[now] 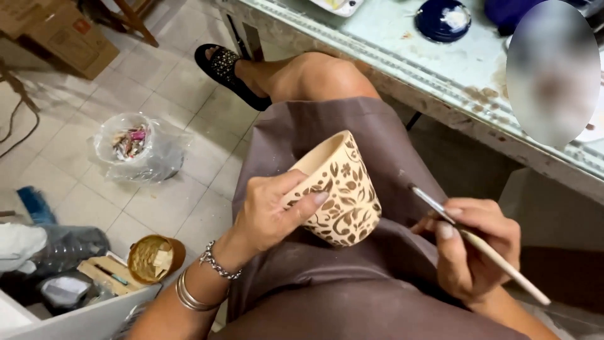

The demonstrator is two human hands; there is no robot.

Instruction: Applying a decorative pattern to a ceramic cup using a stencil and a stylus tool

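Pottery-painting workshop, paint-stained worktable (440,82), blue paint dish (443,19), tiled floor (170,94), clutter

blurred oval patch (552,72) at table's right, white dish (340,5) cut by top edge

Cup (343,192) in left hand (270,214): cream, brown leaf-and-flower pattern. Brush (478,242) in right hand (472,252): pale handle, silver ferrule. Beneath both: grey-brown skirt (327,283). Beyond: black studded sandal (226,69), dark blue lid (443,19).

1 cup (340,192), 1 brush (478,245), 2 hands, 1 sandal (229,72)
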